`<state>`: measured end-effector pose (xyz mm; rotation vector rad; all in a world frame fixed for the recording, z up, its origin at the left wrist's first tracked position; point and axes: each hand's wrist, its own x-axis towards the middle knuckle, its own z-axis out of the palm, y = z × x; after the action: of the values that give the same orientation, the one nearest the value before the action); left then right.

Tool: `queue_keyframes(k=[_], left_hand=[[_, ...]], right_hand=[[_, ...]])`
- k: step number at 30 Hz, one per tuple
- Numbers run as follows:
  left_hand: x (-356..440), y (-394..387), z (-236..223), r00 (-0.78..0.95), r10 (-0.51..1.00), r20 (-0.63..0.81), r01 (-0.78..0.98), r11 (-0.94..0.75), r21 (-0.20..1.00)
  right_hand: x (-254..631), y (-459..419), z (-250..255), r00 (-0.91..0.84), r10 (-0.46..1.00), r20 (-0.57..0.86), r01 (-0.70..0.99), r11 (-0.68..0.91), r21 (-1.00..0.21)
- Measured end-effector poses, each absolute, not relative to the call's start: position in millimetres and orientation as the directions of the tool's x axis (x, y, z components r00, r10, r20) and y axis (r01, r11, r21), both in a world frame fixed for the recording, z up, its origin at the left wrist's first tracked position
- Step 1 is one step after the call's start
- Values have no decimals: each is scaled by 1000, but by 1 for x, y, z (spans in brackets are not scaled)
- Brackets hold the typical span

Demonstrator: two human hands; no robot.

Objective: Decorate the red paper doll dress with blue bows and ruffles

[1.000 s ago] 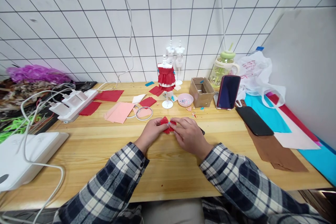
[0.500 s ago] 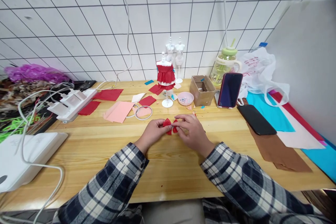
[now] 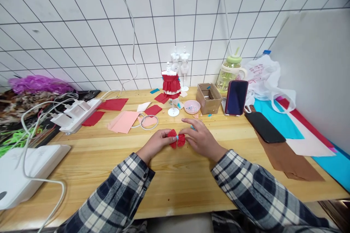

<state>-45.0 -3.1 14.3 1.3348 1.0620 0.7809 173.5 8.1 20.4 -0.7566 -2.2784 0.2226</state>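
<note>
A red bow (image 3: 181, 139) above the wooden table (image 3: 175, 185), before the dressed mannequin (image 3: 171, 84).
The left hand (image 3: 156, 143) clamps one wing; the right hand (image 3: 203, 140), fingers parted, is at the other.

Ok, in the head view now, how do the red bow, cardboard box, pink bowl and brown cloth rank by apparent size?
1. Brown cloth
2. Cardboard box
3. Pink bowl and red bow: much alike, and the bow is nearer the camera, so unranked.
</note>
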Motion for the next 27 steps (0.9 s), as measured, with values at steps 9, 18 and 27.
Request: queue_keyframes(k=[9,18,27], left_hand=[[-47,-8,20,282,959,9,16,-14,1000],[-25,-15,24,171,950,260,601,-310,737],[-27,-9,12,56,998,20,209,-31,977]], right_hand=[[166,9,12,-365,807,464,434,588,-683],[163,5,8,-410,864,291,400,457,-795],[152,5,-1,-394,918,42,289,167,-942]])
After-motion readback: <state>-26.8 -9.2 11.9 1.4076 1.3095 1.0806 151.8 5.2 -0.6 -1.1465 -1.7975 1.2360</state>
